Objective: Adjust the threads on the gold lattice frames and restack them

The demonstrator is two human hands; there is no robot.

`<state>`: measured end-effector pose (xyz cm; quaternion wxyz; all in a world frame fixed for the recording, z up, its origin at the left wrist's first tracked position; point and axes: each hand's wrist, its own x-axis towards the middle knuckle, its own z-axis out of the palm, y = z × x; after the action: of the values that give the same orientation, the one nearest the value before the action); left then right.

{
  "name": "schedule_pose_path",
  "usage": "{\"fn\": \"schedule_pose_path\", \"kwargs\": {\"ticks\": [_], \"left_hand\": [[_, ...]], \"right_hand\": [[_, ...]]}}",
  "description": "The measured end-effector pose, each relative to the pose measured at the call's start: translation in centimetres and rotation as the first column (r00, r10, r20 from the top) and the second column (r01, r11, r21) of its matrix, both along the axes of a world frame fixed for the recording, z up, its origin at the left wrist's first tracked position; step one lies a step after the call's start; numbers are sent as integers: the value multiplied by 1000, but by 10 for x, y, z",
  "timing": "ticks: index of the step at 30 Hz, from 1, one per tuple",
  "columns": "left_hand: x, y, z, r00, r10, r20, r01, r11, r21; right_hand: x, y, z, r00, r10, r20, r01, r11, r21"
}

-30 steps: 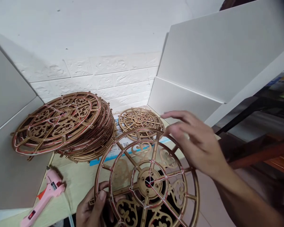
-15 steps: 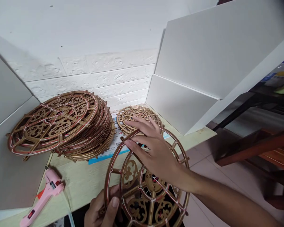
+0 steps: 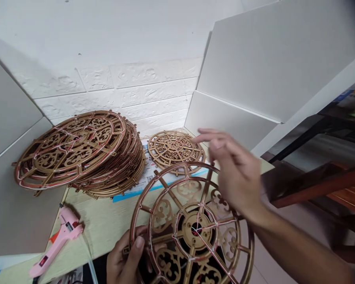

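A round bronze-coloured openwork frame (image 3: 197,209) with scrollwork and red and white wires stands tilted in front of me. My left hand (image 3: 127,254) grips its lower left rim, thumb on the near face. My right hand (image 3: 236,173), slightly blurred, is at the upper right rim with its index finger stretched out and the other fingers loosely bent. I cannot tell whether it touches the rim. Behind lies a similar flat round frame (image 3: 177,150). To the left rises a stack of wired frames (image 3: 73,150), the top one tilted and overhanging.
A pink hot glue gun (image 3: 60,240) with its glue stick lies at the left on the pale wooden tabletop (image 3: 100,221). White panels (image 3: 239,67) enclose both sides. A blue-edged printed sheet (image 3: 127,193) lies under the stack. Dark wooden furniture (image 3: 319,185) stands at the right.
My right hand has moved off the top of the held frame towards its right rim. The held frame has turned and shifted slightly right; my left hand still grips it.
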<state>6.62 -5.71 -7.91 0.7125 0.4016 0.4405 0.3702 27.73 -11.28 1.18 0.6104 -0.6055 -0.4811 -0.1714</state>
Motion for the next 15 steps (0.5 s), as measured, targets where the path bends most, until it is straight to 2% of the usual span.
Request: {"fn": "schedule_pose_path", "kwargs": {"ticks": [2, 4, 7, 11, 15], "left_hand": [[-2, 6, -1, 999, 23, 32, -22, 998, -58], [-4, 13, -2, 995, 67, 76, -56, 990, -129], [-2, 20, 1, 979, 155, 136, -125, 971, -203], [2, 25, 7, 964, 218, 149, -179, 954, -241], [5, 24, 14, 961, 243, 134, -207, 949, -238]], "right_hand": [[26, -6, 0, 991, -78, -109, 85, 995, 60], [54, -12, -8, 968, -103, -229, 133, 984, 116], [83, -21, -28, 911, -51, -410, 78, 996, 49], [78, -34, -50, 864, -121, -489, 77, 991, -110], [53, -45, -55, 860, -166, -483, 49, 968, -245]]}}
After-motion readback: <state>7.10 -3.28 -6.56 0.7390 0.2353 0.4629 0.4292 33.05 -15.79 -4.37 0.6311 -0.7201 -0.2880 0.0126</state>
